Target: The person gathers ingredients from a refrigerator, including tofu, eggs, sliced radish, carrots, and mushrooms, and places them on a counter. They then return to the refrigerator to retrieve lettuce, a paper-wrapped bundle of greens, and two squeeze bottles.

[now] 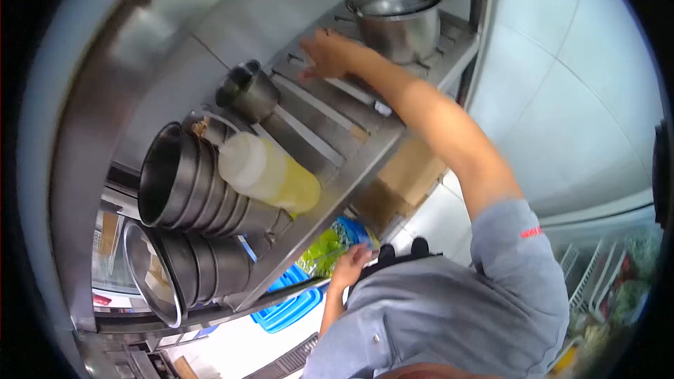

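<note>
My right hand (326, 54) reaches across the slatted metal shelf (316, 116), fingers spread and holding nothing. Just right of it stands a steel pot (399, 24) with another metal vessel nested inside. To its left sits a small metal cup (249, 92). Lower down, my left hand (349, 265) is in front of my body, below the shelf edge, its fingers loosely bent and apart. It overlaps a green and blue packet (330, 245) in this view.
A squeeze bottle with yellow liquid (270, 172) stands by stacked metal containers (189, 182). More stacked metal pots (203, 267) lie tipped at the shelf's near end. Below are a cardboard box (404, 182) and a blue plastic lid (284, 309). A white rack (597, 281) is at right.
</note>
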A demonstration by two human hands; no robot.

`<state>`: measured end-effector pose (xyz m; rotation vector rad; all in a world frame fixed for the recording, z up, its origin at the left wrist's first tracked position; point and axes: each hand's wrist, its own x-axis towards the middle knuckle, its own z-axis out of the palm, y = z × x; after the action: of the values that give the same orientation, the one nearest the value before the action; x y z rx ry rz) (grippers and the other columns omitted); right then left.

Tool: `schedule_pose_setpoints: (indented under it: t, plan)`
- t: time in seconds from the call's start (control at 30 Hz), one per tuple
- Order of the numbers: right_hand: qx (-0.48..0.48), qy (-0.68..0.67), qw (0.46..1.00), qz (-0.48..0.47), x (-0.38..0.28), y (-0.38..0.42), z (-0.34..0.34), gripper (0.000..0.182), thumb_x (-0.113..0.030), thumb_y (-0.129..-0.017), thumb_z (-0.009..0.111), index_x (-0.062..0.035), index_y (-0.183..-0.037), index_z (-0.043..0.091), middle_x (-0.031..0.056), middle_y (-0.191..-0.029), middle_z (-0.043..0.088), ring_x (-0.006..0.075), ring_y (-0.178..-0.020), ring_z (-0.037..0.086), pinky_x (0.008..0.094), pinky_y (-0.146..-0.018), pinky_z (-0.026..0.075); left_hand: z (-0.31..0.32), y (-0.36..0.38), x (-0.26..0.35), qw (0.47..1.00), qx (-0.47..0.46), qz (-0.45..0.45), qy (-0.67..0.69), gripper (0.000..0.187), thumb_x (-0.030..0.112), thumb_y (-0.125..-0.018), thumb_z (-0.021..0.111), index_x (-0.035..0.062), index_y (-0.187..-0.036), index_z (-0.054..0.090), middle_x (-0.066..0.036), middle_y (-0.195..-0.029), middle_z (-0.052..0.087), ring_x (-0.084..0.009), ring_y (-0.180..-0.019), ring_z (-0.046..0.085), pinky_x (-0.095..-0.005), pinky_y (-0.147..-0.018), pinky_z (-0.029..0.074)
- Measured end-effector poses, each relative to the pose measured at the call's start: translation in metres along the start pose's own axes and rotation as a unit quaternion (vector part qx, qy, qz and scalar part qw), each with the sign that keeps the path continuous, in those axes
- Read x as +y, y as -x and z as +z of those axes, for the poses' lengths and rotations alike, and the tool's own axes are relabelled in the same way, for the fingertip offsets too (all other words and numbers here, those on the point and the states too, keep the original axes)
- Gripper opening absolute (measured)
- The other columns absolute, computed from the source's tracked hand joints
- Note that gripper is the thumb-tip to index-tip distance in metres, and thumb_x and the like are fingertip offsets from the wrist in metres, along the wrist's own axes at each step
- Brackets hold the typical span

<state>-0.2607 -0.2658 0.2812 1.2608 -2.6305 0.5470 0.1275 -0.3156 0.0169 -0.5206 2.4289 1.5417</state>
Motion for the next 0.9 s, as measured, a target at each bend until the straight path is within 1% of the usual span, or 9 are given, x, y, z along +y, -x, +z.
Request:
schedule_pose_setpoints:
  t: [0.03, 0.1, 0.2, 0.53, 0.67, 0.73, 0.8, 0.83, 0.9]
  plan:
    - [0.012, 0.01, 1.0, -0.011, -0.001, -0.002, -0.006, 0.063, -0.041, -0.079, 0.073, -0.004, -0.125, 0.051, 0.0255, -0.115, 0.055, 0.0416, -0.11, 0.054, 0.0471, -0.092, 0.046, 0.003, -0.005, -0.018, 0.999, 0.014, 0.017, -0.037, 0.041, 0.028, -0.092, 0.063, -0.0027, -0.12, 0.057, -0.014, -0.1, 0.07, -0.0183, -0.09, 0.067, -0.0306, -0.082, 0.05]
    - [0.073, -0.074, 0.981, -0.163, -0.006, 0.001, -0.002, 0.056, -0.034, -0.081, 0.071, -0.0046, -0.125, 0.053, 0.0236, -0.112, 0.056, 0.0401, -0.107, 0.055, 0.0448, -0.093, 0.045, 0.0, -0.002, 0.001, 1.0, 0.008, 0.001, -0.021, 0.04, 0.027, -0.092, 0.063, -0.0024, -0.118, 0.058, -0.014, -0.099, 0.07, -0.0178, -0.088, 0.067, -0.0306, -0.081, 0.051]
    - [0.012, -0.142, 0.964, -0.223, -0.029, 0.013, -0.016, 0.048, -0.026, -0.082, 0.07, -0.0045, -0.122, 0.056, 0.0212, -0.109, 0.056, 0.038, -0.104, 0.056, 0.0432, -0.091, 0.046, 0.0, -0.009, 0.01, 1.0, 0.017, 0.004, -0.019, 0.039, 0.026, -0.092, 0.063, -0.0023, -0.118, 0.058, -0.014, -0.097, 0.07, -0.019, -0.087, 0.068, -0.0304, -0.079, 0.052]
    - [-0.04, -0.177, 0.947, -0.265, -0.034, 0.028, -0.02, 0.042, -0.019, -0.084, 0.068, -0.0046, -0.121, 0.057, 0.0199, -0.104, 0.059, 0.0379, -0.096, 0.06, 0.0435, -0.085, 0.048, 0.015, -0.021, 0.0, 0.998, 0.029, -0.017, -0.047, 0.045, 0.032, -0.089, 0.065, -0.0011, -0.119, 0.058, -0.019, -0.094, 0.07, -0.0257, -0.089, 0.069, -0.0344, -0.079, 0.053]
    - [-0.008, -0.212, 0.928, -0.307, -0.029, 0.042, -0.013, 0.038, -0.023, -0.084, 0.068, -0.0029, -0.116, 0.059, 0.0205, -0.101, 0.063, 0.0377, -0.094, 0.062, 0.0438, -0.082, 0.049, 0.025, -0.029, -0.02, 0.997, 0.018, -0.008, -0.08, 0.046, 0.037, -0.087, 0.066, 0.0037, -0.118, 0.061, -0.017, -0.091, 0.069, -0.0266, -0.085, 0.068, -0.0351, -0.077, 0.053]
    - [0.035, -0.215, 0.938, -0.269, -0.013, 0.076, -0.028, 0.037, -0.025, -0.084, 0.067, -0.001, -0.112, 0.061, 0.0214, -0.098, 0.065, 0.0378, -0.095, 0.063, 0.0438, -0.081, 0.05, 0.027, -0.042, -0.016, 0.995, -0.05, -0.022, -0.086, 0.045, 0.038, -0.09, 0.064, 0.0043, -0.119, 0.061, -0.016, -0.099, 0.068, -0.0238, -0.091, 0.065, -0.0345, -0.08, 0.051]
    - [0.039, -0.313, 0.923, -0.221, -0.01, 0.125, -0.054, 0.039, -0.027, -0.085, 0.067, -0.0007, -0.113, 0.06, 0.0195, -0.098, 0.066, 0.0362, -0.092, 0.064, 0.0418, -0.08, 0.051, 0.028, -0.057, -0.002, 0.992, -0.093, 0.025, -0.084, 0.044, 0.038, -0.089, 0.065, 0.0057, -0.118, 0.061, -0.014, -0.094, 0.068, -0.0228, -0.087, 0.066, -0.0342, -0.078, 0.051]
    - [0.104, -0.337, 0.91, -0.219, 0.002, 0.148, -0.051, 0.036, -0.026, -0.085, 0.068, -0.0009, -0.111, 0.061, 0.0164, -0.096, 0.067, 0.0303, -0.089, 0.066, 0.038, -0.079, 0.052, 0.031, -0.069, 0.005, 0.993, -0.09, 0.055, -0.059, 0.043, 0.037, -0.087, 0.066, 0.007, -0.117, 0.062, -0.013, -0.089, 0.069, -0.0217, -0.082, 0.066, -0.034, -0.076, 0.051]
    - [0.153, -0.408, 0.895, -0.095, 0.017, 0.213, -0.056, 0.031, -0.021, -0.088, 0.067, -0.0004, -0.111, 0.062, 0.0135, -0.102, 0.068, 0.0231, -0.088, 0.067, 0.0335, -0.079, 0.053, 0.036, -0.1, 0.018, 0.982, -0.171, 0.072, -0.024, 0.043, 0.035, -0.087, 0.067, 0.0052, -0.118, 0.062, -0.013, -0.09, 0.069, -0.0199, -0.081, 0.065, -0.0335, -0.076, 0.051]
